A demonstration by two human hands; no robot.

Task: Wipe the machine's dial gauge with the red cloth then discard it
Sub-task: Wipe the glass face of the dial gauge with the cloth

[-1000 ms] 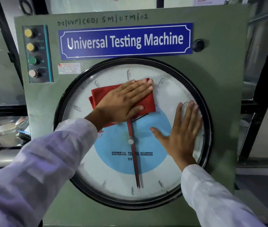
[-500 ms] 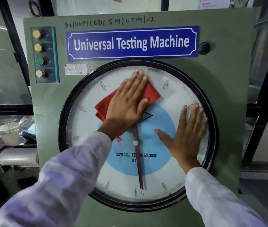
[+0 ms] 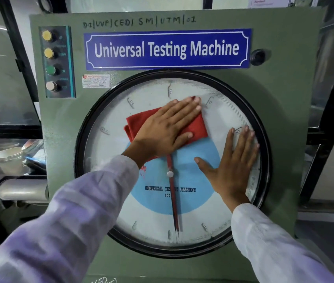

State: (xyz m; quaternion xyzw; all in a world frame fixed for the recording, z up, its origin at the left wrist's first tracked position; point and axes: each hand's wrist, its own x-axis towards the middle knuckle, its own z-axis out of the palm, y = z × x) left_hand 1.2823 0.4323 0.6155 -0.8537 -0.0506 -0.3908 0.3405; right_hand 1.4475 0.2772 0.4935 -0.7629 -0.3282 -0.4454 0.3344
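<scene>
The round dial gauge (image 3: 154, 229) with a black rim, a blue centre disc and a red needle fills the front of the green machine (image 3: 280, 99). My left hand (image 3: 168, 127) lies flat on the folded red cloth (image 3: 197, 126), pressing it against the upper middle of the gauge glass. Cloth edges show to the left and right of the hand. My right hand (image 3: 231, 160) rests flat with fingers spread on the right side of the glass, holding nothing.
A blue "Universal Testing Machine" sign (image 3: 167, 49) sits above the gauge. A panel of several push buttons (image 3: 56, 61) is at the upper left, a black knob (image 3: 258, 56) at the upper right. A metal cylinder (image 3: 22, 189) and cluttered containers (image 3: 8, 155) are left of the machine.
My left hand has slid the red cloth across the upper gauge glass, now angled toward the upper right. My right hand stays pressed on the right side of the glass.
</scene>
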